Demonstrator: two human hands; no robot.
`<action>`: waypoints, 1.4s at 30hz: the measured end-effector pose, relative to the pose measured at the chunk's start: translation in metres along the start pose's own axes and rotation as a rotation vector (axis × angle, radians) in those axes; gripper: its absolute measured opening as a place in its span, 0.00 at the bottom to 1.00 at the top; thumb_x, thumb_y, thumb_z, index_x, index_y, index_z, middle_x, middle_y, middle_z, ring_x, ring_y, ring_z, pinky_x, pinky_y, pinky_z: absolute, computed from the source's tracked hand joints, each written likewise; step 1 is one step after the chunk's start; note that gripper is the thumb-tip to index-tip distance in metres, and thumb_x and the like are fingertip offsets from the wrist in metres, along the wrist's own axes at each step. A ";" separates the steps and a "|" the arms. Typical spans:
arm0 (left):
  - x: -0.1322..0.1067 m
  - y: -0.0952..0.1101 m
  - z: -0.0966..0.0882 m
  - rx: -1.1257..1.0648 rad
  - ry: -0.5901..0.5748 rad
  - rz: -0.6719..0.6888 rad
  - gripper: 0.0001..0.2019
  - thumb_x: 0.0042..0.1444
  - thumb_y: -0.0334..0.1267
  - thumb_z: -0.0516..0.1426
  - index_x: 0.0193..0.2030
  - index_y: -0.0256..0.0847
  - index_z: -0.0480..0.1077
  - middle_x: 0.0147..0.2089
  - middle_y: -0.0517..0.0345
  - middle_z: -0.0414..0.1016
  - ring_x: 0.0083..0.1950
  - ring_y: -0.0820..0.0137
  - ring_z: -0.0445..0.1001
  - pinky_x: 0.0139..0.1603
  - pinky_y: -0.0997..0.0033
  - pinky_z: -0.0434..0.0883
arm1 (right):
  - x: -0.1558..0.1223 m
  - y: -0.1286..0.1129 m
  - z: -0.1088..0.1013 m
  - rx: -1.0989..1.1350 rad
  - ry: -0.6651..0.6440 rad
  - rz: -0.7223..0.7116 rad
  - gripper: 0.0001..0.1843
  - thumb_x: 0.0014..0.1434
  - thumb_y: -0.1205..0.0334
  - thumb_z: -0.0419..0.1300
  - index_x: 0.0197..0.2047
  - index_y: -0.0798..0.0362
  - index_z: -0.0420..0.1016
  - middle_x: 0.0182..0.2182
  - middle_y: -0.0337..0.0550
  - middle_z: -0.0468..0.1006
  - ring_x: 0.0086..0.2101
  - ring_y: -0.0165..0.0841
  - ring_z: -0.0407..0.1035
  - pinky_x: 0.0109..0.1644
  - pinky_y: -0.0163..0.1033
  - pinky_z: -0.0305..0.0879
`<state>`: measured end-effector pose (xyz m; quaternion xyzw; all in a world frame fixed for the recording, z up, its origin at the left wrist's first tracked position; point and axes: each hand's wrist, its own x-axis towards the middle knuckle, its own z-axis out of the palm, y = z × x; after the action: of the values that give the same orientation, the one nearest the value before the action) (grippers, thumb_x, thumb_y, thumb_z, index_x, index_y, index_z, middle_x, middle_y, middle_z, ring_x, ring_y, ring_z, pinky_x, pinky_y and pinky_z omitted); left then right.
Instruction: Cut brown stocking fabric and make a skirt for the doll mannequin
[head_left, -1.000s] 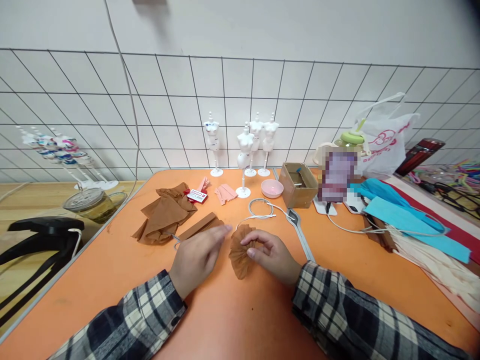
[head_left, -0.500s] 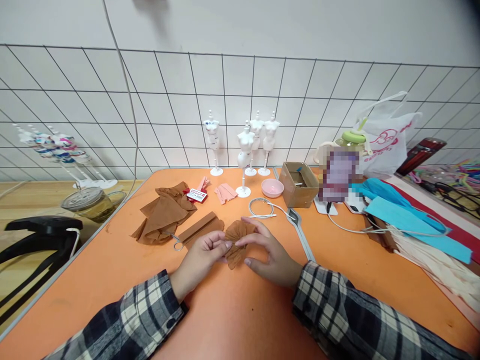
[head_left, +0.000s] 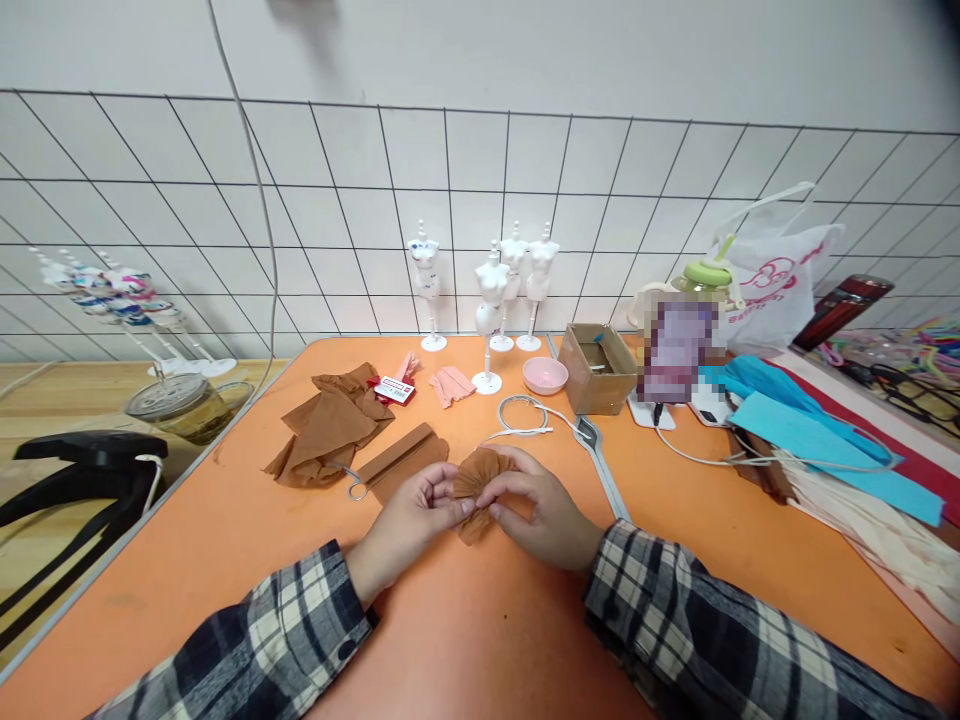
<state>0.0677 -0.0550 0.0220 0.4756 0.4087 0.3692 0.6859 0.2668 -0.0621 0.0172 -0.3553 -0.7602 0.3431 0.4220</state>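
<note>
A gathered piece of brown fabric [head_left: 480, 472], fanned out in pleats, is held between both hands above the orange table. My left hand [head_left: 414, 512] pinches its left side between thumb and fingers. On the other side, my right hand [head_left: 541, 508] is closed with thumb and forefinger at the gathered middle. Whether a needle is in those fingertips is too small to tell. Just beyond my left hand lie a folded brown fabric piece [head_left: 405, 458] and a small metal tool with a ring handle [head_left: 358, 488]. Crumpled brown fabric [head_left: 330, 425] is heaped farther left.
Small white mannequins [head_left: 491, 290] stand at the back near a pink bowl [head_left: 545, 375] and a cardboard box [head_left: 598, 370]. A coiled cable [head_left: 523, 415] and a grey zipper [head_left: 596, 460] lie beyond my right hand. Blue fabric [head_left: 825, 430] covers the right side.
My right thumb and forefinger have come together at the fabric's gathered middle. The fabric has shifted slightly right and turned a little; my left hand still holds it.
</note>
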 end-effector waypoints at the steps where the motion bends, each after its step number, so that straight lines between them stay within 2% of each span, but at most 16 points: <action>1: 0.000 0.000 0.000 -0.026 -0.010 -0.004 0.21 0.44 0.40 0.69 0.43 0.38 0.69 0.40 0.56 0.78 0.38 0.69 0.76 0.41 0.70 0.69 | 0.000 0.000 -0.001 0.010 -0.023 0.002 0.16 0.52 0.75 0.57 0.40 0.49 0.78 0.59 0.47 0.64 0.59 0.41 0.60 0.63 0.49 0.56; 3: -0.001 0.002 0.000 -0.098 -0.019 -0.022 0.19 0.45 0.38 0.69 0.43 0.38 0.70 0.42 0.55 0.78 0.40 0.68 0.76 0.43 0.69 0.70 | 0.000 0.000 -0.001 0.031 -0.059 0.018 0.21 0.49 0.78 0.56 0.43 0.49 0.79 0.63 0.46 0.59 0.64 0.42 0.53 0.66 0.51 0.51; 5: -0.001 0.003 -0.001 -0.174 -0.018 -0.050 0.18 0.45 0.35 0.69 0.43 0.38 0.71 0.43 0.55 0.78 0.42 0.68 0.76 0.45 0.69 0.71 | 0.000 0.003 0.001 0.046 -0.065 0.030 0.19 0.50 0.76 0.58 0.43 0.49 0.79 0.59 0.47 0.65 0.61 0.42 0.57 0.65 0.51 0.53; 7: 0.000 0.002 -0.002 -0.213 -0.033 -0.064 0.17 0.44 0.32 0.68 0.42 0.38 0.72 0.42 0.55 0.78 0.42 0.69 0.76 0.45 0.69 0.71 | 0.000 0.006 0.004 0.047 -0.063 0.068 0.11 0.53 0.70 0.61 0.39 0.49 0.79 0.47 0.46 0.75 0.51 0.39 0.68 0.59 0.50 0.62; 9: 0.000 0.001 -0.004 -0.214 -0.066 -0.060 0.16 0.45 0.31 0.68 0.41 0.37 0.73 0.41 0.55 0.78 0.41 0.69 0.76 0.45 0.71 0.71 | 0.000 0.009 0.004 0.070 -0.064 0.114 0.08 0.56 0.66 0.61 0.39 0.48 0.79 0.38 0.44 0.77 0.41 0.36 0.72 0.50 0.45 0.69; 11: 0.001 0.001 -0.006 -0.204 -0.086 -0.053 0.15 0.46 0.31 0.67 0.42 0.36 0.73 0.41 0.54 0.77 0.41 0.69 0.76 0.44 0.71 0.70 | 0.000 0.009 0.002 0.112 -0.064 0.109 0.17 0.56 0.67 0.60 0.49 0.46 0.76 0.46 0.45 0.75 0.44 0.36 0.71 0.47 0.42 0.70; 13: 0.001 0.002 -0.007 -0.206 -0.089 -0.059 0.15 0.46 0.31 0.67 0.42 0.36 0.73 0.41 0.54 0.77 0.42 0.69 0.76 0.45 0.71 0.70 | 0.000 0.008 -0.002 0.096 -0.046 0.041 0.28 0.54 0.71 0.59 0.58 0.44 0.69 0.62 0.47 0.62 0.57 0.39 0.63 0.53 0.44 0.68; 15: 0.000 0.006 -0.007 -0.223 -0.106 -0.072 0.16 0.46 0.30 0.67 0.43 0.36 0.73 0.42 0.53 0.77 0.44 0.68 0.76 0.47 0.70 0.70 | 0.000 0.007 -0.006 -0.002 -0.030 -0.015 0.29 0.52 0.74 0.59 0.56 0.44 0.71 0.68 0.44 0.48 0.64 0.42 0.52 0.61 0.50 0.59; 18: -0.002 0.009 -0.005 -0.217 -0.162 -0.100 0.15 0.46 0.30 0.67 0.42 0.37 0.73 0.43 0.52 0.77 0.43 0.68 0.75 0.44 0.72 0.69 | 0.000 0.005 -0.009 -0.120 -0.014 -0.034 0.18 0.52 0.73 0.60 0.44 0.47 0.79 0.70 0.39 0.40 0.67 0.45 0.43 0.65 0.54 0.52; 21: -0.003 0.007 -0.004 -0.158 -0.166 -0.128 0.16 0.46 0.34 0.67 0.42 0.38 0.72 0.38 0.53 0.76 0.37 0.69 0.74 0.35 0.73 0.68 | 0.000 0.005 -0.009 -0.146 0.012 -0.057 0.11 0.52 0.71 0.62 0.37 0.48 0.80 0.70 0.39 0.44 0.67 0.45 0.42 0.66 0.55 0.49; 25: 0.002 0.009 -0.009 0.069 0.068 0.099 0.17 0.52 0.42 0.64 0.46 0.40 0.70 0.33 0.58 0.72 0.33 0.71 0.70 0.32 0.74 0.67 | 0.002 0.010 -0.007 -0.103 0.127 -0.031 0.07 0.53 0.68 0.63 0.36 0.49 0.78 0.65 0.46 0.58 0.64 0.43 0.53 0.64 0.53 0.53; 29: 0.034 0.033 -0.014 0.355 0.232 0.393 0.16 0.57 0.43 0.59 0.49 0.40 0.68 0.35 0.59 0.70 0.34 0.72 0.70 0.36 0.72 0.69 | 0.006 0.013 -0.001 -0.014 0.196 -0.068 0.08 0.54 0.71 0.61 0.36 0.49 0.75 0.44 0.45 0.78 0.50 0.38 0.68 0.57 0.47 0.61; 33: 0.097 0.053 -0.012 0.611 0.303 0.489 0.24 0.58 0.43 0.57 0.59 0.39 0.63 0.52 0.46 0.72 0.51 0.64 0.73 0.50 0.63 0.71 | 0.007 0.009 0.008 -0.011 0.128 -0.063 0.09 0.51 0.72 0.60 0.35 0.51 0.74 0.32 0.41 0.77 0.36 0.33 0.70 0.42 0.39 0.65; 36: 0.140 0.048 -0.011 1.124 0.389 0.538 0.22 0.63 0.40 0.50 0.63 0.36 0.60 0.60 0.39 0.69 0.59 0.59 0.70 0.57 0.57 0.68 | 0.006 0.006 0.007 -0.034 0.072 -0.072 0.08 0.51 0.72 0.61 0.34 0.51 0.74 0.30 0.40 0.75 0.33 0.32 0.68 0.38 0.37 0.62; 40: 0.164 0.030 -0.018 1.375 0.287 0.542 0.15 0.63 0.34 0.49 0.51 0.37 0.72 0.52 0.42 0.76 0.58 0.54 0.70 0.62 0.49 0.61 | 0.007 0.010 0.000 -0.018 0.079 -0.015 0.08 0.50 0.72 0.61 0.33 0.52 0.74 0.29 0.39 0.75 0.33 0.32 0.68 0.38 0.36 0.61; 42: 0.166 0.025 -0.023 1.455 0.217 0.535 0.17 0.64 0.37 0.49 0.55 0.40 0.71 0.56 0.44 0.74 0.59 0.55 0.69 0.62 0.49 0.61 | 0.008 0.015 -0.002 0.004 0.085 0.045 0.08 0.49 0.72 0.61 0.34 0.52 0.75 0.31 0.40 0.75 0.34 0.32 0.68 0.38 0.36 0.62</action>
<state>0.1088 0.1084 0.0064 0.8491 0.4844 0.2056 0.0457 0.2693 -0.0471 0.0088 -0.3856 -0.7328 0.3387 0.4468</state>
